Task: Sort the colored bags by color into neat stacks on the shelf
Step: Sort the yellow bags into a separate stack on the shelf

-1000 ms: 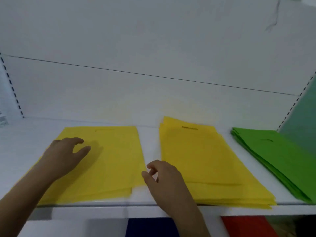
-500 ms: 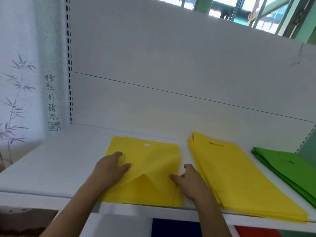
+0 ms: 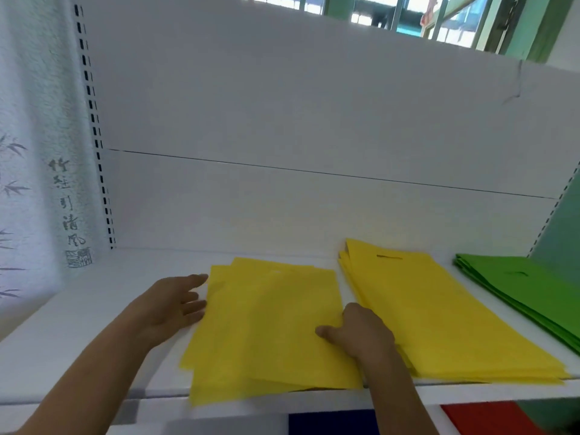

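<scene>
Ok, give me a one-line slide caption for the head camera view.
Both hands square up the left yellow bag stack on the white shelf, beside a second yellow stack and a green stack.

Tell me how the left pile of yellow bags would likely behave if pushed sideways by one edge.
The left yellow pile looks thin and fanned out, so its sheets would probably slide over each other rather than move together. It likely buckles, being floppy. Its front edge overhangs the shelf, so some could slip off.
</scene>
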Action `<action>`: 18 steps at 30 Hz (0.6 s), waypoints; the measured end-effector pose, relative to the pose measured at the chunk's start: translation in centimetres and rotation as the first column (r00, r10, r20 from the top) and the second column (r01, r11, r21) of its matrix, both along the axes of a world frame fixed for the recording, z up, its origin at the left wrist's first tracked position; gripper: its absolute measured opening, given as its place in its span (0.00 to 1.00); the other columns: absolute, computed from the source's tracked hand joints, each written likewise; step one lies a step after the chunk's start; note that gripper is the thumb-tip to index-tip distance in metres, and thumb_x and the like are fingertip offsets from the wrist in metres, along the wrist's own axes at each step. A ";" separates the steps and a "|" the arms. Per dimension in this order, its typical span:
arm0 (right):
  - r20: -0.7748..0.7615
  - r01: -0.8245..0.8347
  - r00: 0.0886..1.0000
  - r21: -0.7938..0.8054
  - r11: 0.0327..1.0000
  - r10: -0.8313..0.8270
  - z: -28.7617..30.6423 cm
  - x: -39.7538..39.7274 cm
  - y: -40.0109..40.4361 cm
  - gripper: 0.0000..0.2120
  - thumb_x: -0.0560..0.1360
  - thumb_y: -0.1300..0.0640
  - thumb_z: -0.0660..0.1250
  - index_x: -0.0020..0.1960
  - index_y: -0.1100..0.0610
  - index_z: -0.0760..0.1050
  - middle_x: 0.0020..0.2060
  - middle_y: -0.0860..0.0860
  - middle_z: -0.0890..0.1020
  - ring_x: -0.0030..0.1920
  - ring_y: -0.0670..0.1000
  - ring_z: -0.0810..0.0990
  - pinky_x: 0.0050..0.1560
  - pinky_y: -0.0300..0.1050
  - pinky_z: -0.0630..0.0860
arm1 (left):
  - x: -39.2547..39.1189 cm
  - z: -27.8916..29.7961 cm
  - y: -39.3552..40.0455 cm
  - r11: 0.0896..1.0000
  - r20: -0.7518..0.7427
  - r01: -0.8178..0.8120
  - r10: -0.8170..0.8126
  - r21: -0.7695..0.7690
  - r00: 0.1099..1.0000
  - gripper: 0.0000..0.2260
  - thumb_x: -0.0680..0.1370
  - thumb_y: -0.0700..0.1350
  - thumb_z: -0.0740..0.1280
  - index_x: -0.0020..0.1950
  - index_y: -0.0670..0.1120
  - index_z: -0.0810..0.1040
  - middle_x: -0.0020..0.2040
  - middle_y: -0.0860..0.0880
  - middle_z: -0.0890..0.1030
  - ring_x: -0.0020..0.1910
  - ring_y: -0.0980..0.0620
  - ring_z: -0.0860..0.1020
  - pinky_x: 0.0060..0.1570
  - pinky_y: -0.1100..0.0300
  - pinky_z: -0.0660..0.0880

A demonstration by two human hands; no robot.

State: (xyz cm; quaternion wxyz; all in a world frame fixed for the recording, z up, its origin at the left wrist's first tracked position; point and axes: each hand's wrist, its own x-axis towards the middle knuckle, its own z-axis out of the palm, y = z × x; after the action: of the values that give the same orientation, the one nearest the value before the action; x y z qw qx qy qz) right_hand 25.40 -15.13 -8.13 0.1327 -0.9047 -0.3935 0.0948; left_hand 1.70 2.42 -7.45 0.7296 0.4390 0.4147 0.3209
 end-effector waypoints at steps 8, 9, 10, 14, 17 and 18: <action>-0.188 -0.080 0.978 0.076 0.994 0.093 -0.2 1.3 0.4 0.30 0.69 0.41 0.72 0.67 0.50 0.69 0.61 0.51 0.75 0.56 0.51 0.77 0.55 0.46 0.76 | 1.7 -0.1 1.1 0.962 -0.172 0.253 -0.233 0.101 0.957 0.13 0.78 0.42 0.67 0.60 0.37 0.78 0.52 0.41 0.84 0.52 0.41 0.82 0.50 0.49 0.80; -0.210 -0.096 0.971 0.089 0.991 0.113 -0.3 1.5 0.3 0.29 0.69 0.42 0.73 0.66 0.50 0.70 0.59 0.50 0.75 0.55 0.51 0.77 0.54 0.45 0.75 | 1.9 -0.1 0.9 0.948 -0.198 0.283 -0.251 0.149 0.947 0.13 0.77 0.41 0.68 0.60 0.39 0.78 0.52 0.42 0.84 0.51 0.42 0.83 0.49 0.50 0.80; -0.234 -0.113 0.963 0.102 0.988 0.135 -0.4 1.6 0.2 0.27 0.69 0.43 0.74 0.65 0.49 0.71 0.57 0.50 0.75 0.53 0.50 0.77 0.54 0.45 0.75 | 2.0 -0.1 0.6 0.932 -0.217 0.308 -0.267 0.188 0.939 0.13 0.77 0.39 0.68 0.61 0.40 0.78 0.52 0.42 0.84 0.50 0.43 0.83 0.47 0.51 0.81; -0.223 -0.062 0.970 0.142 0.988 0.093 -0.9 1.5 -0.1 0.34 0.68 0.38 0.72 0.68 0.49 0.67 0.63 0.51 0.71 0.56 0.50 0.75 0.55 0.46 0.74 | 1.8 0.4 -0.5 0.883 -0.173 0.347 -0.306 0.316 0.936 0.25 0.65 0.42 0.74 0.62 0.44 0.77 0.55 0.43 0.84 0.51 0.43 0.83 0.53 0.45 0.79; -0.176 0.048 0.984 0.199 0.979 -0.012 -1.3 0.6 -0.2 0.41 0.67 0.29 0.65 0.70 0.54 0.63 0.64 0.52 0.71 0.60 0.52 0.74 0.59 0.49 0.74 | 1.0 1.0 -1.1 0.891 0.021 0.328 -0.353 0.315 0.936 0.43 0.49 0.51 0.85 0.61 0.43 0.78 0.56 0.42 0.83 0.52 0.41 0.83 0.46 0.49 0.81; -0.212 0.065 0.977 0.246 0.967 -0.012 -1.2 0.2 -0.3 0.41 0.67 0.28 0.64 0.69 0.55 0.65 0.63 0.51 0.72 0.60 0.51 0.75 0.58 0.49 0.74 | 0.7 1.4 -1.3 0.901 0.092 0.319 -0.359 0.294 0.929 0.45 0.46 0.52 0.85 0.61 0.43 0.78 0.56 0.41 0.83 0.52 0.39 0.82 0.43 0.49 0.82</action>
State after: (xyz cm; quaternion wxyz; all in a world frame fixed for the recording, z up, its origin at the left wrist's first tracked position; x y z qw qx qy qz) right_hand 25.59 -15.46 -9.28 0.2888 -0.8731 -0.3684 0.1362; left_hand 2.39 1.10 -6.03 0.7346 0.5768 0.2298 0.2737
